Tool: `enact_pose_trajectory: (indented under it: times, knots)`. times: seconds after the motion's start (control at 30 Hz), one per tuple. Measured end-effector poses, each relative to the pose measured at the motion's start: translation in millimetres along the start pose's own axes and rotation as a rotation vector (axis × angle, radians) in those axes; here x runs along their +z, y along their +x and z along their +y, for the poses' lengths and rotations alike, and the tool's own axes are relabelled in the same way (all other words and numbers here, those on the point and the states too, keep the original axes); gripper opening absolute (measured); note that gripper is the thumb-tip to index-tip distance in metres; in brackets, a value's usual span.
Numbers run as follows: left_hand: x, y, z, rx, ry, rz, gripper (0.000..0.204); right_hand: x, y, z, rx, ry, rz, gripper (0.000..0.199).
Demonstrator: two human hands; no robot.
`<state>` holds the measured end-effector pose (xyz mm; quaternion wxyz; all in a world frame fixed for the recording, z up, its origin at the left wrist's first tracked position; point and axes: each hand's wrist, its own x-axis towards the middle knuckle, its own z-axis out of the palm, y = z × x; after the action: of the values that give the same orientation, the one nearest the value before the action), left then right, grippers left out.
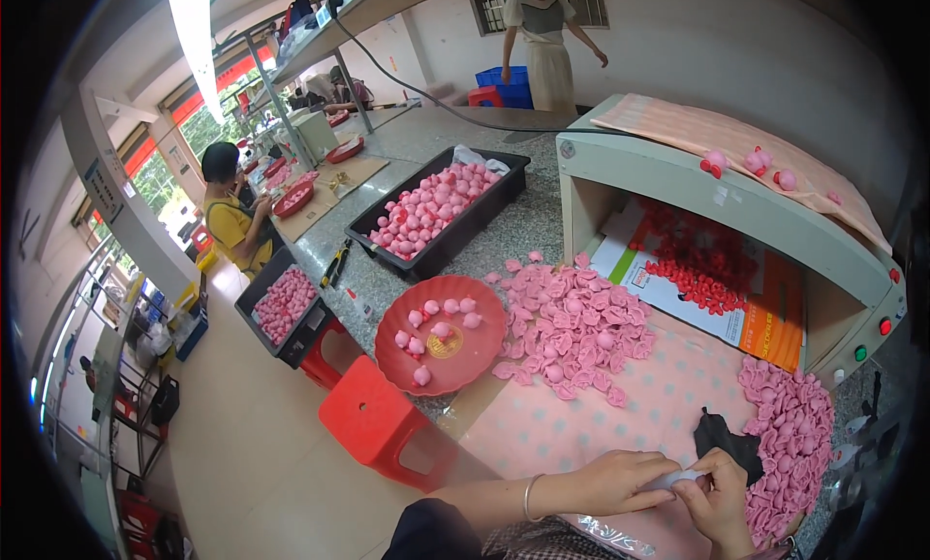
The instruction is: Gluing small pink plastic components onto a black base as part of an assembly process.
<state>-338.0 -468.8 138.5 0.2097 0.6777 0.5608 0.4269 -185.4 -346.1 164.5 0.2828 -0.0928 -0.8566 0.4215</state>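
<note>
Both hands meet low in the view over a dotted pink cloth. My left hand, with a bangle at the wrist, is closed on a small whitish piece whose kind I cannot make out. At its other end my right hand pinches the same piece with thumb and fingers. Just behind the right hand lies a crumpled black cloth. Beside it on the right is a heap of pink fabric pieces. Another heap of pink ruffled pieces lies further off.
A red round tray holds several pink balls. Behind it stands a black crate of pink balls. A pale box-shaped machine shelters small red parts. Left are a red stool and pliers. Other people sit and stand farther away.
</note>
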Motion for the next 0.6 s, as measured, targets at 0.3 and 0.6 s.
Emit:
enact_pose_trajectory:
  times: [0.3,0.6]
  knots:
    - [-17.9,10.3,6.1,-0.081,-0.547,-0.217,0.036,-6.1,0.1,-4.1,-0.073,-0.001,-0.02,0.021]
    - [-2.2,17.6,16.2,-0.113,-0.368,-0.193,0.034,-26.6,-3.7,-18.4,0.16,0.08,-0.082,0.013]
